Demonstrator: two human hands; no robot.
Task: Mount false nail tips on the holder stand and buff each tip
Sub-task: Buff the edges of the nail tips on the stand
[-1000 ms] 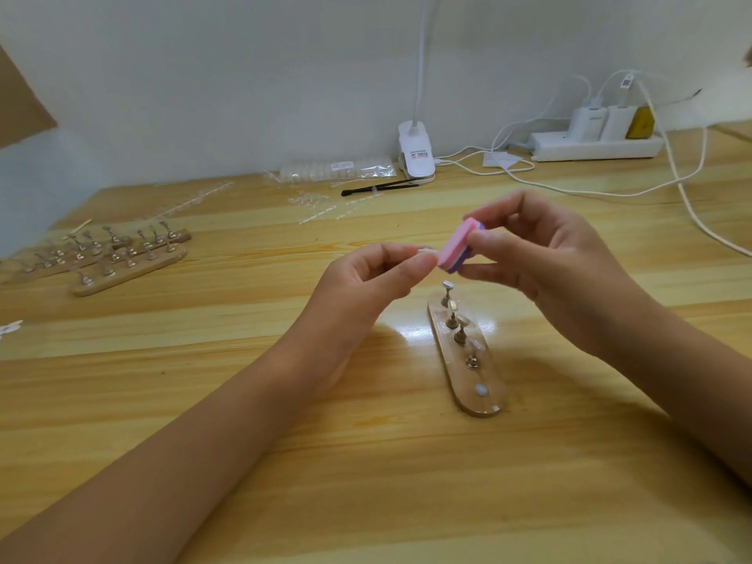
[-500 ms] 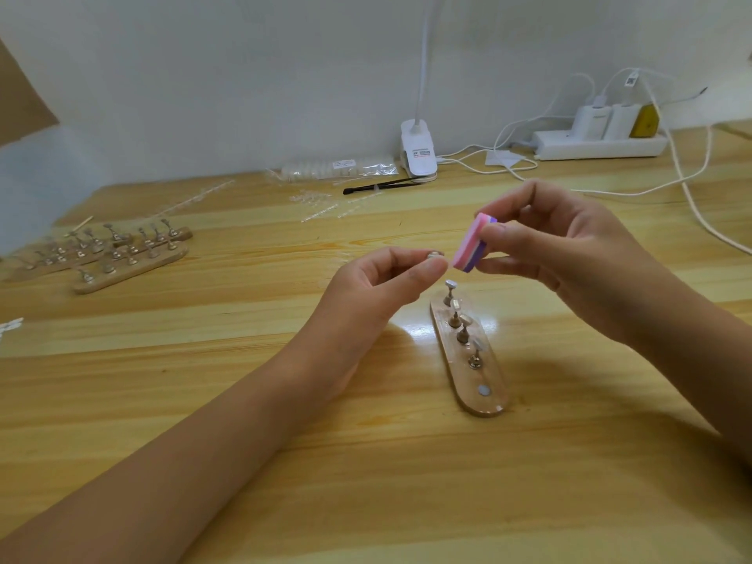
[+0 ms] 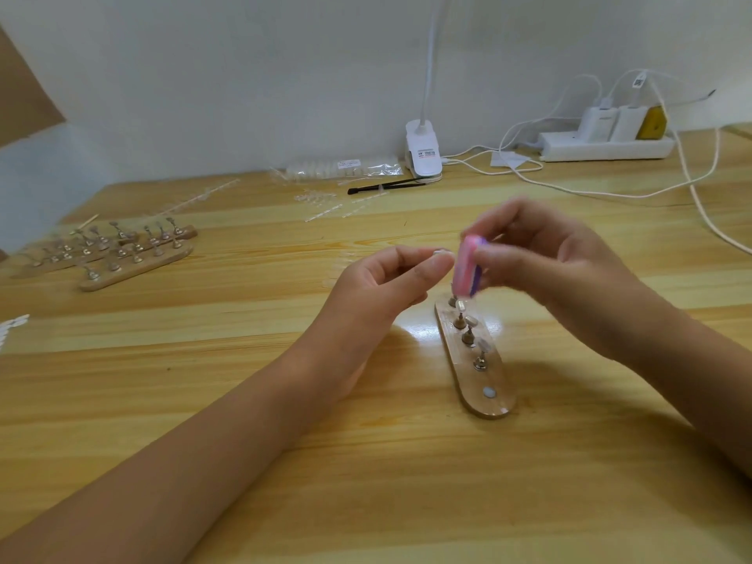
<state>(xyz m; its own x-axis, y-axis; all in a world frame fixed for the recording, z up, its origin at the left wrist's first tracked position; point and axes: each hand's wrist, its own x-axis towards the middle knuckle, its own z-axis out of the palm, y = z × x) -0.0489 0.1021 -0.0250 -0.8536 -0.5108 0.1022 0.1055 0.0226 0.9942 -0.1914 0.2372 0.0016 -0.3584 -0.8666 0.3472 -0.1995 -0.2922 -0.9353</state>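
My left hand [image 3: 384,278] pinches a small clear nail tip [image 3: 442,252] between thumb and forefinger, held up over the table. My right hand [image 3: 545,258] grips a pink and purple buffer block [image 3: 468,265] against that tip; the block and fingers are blurred. Below them lies a wooden holder stand [image 3: 484,380] with several metal pegs, some carrying clear tips, and one bare round magnet spot near its front end.
Other wooden holder stands [image 3: 134,264] with pegs lie at the far left. Strips of clear nail tips [image 3: 321,201] and a bag of tips [image 3: 346,166] sit at the back, beside a black tool [image 3: 386,186], a white clip lamp [image 3: 423,152], a power strip [image 3: 602,146] and cables.
The buffer block has swung down and back against the nail tip after lifting away from it. My left hand has stayed nearly still.
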